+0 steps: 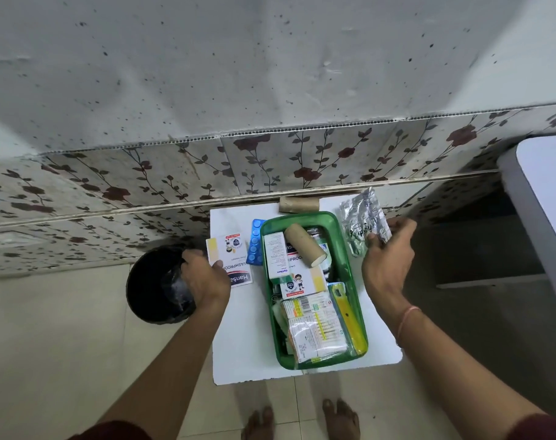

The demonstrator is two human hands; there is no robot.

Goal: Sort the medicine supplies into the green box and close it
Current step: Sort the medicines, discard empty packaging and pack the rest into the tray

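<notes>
A green box [352, 271] stands open on a small white table [238, 338], filled with medicine cartons, a cardboard tube [303, 244] and a yellow packet. Left of the box, my left hand [203, 277] grips a white plaster carton [230, 258] printed with "Hansaplast" at the table's left edge. A blue blister strip [256, 242] lies between that carton and the box. On the right of the box, my right hand [387, 252] holds silver foil blister strips [362, 220] just above the table. No lid is in view.
A second cardboard tube [298, 204] lies at the table's far edge against the floral wall panel. A black bin [157, 284] stands on the floor left of the table. A white surface [543, 192] juts in at the right. My bare feet are below the table.
</notes>
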